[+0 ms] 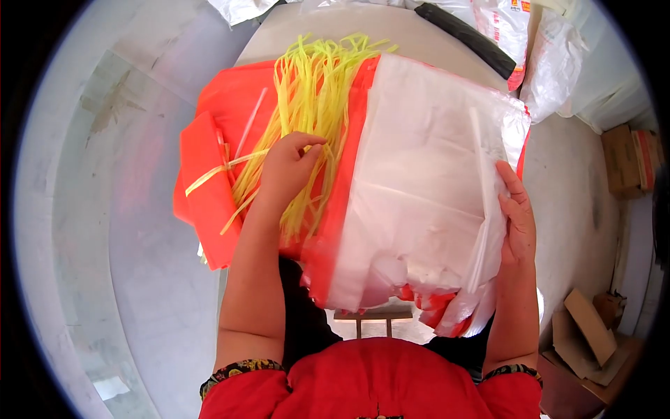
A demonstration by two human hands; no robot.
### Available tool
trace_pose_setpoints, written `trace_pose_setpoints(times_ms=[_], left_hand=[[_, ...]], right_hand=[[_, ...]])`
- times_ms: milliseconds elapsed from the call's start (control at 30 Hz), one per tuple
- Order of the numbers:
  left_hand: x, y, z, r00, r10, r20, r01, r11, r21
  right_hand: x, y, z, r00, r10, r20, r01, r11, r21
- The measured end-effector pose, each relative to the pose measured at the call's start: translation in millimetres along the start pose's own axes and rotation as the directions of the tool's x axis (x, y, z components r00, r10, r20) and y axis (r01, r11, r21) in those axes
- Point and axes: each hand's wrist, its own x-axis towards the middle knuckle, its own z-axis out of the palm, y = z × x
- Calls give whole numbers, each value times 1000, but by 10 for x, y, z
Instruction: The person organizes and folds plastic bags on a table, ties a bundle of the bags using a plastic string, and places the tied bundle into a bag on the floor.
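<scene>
My left hand [294, 166] is closed in a pinch over a bundle of yellow plastic strips [312, 98], its fingertips among them; it appears to grip some strips. The strips lie loose across red plastic bags [234, 87]. A stack of clear plastic bags with red edges [419, 153] covers the right half of the pile, and its lower end hangs loosely toward my lap. My right hand [517, 220] grips the right edge of that stack, with part of the fingers hidden. At the left, one yellow strip ties a folded red bundle [209, 181].
The pile lies on a pale table [335, 21]. A black roll [466, 40] rests at its far right, close to white packed sacks [555, 63]. Cardboard boxes [624, 160] stand by the right wall, and an opened carton [590, 342] sits at the lower right.
</scene>
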Motion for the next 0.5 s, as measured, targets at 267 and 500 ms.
trace_pose_setpoints(times_ms=[267, 500], left_hand=[[-15, 16, 218, 949, 311, -40, -250, 828, 503], [-16, -19, 137, 983, 181, -13, -135, 780, 611]], right_hand=[[10, -16, -18, 1000, -8, 18, 9, 1000, -23], [-3, -24, -28, 1000, -5, 15, 5, 1000, 6]])
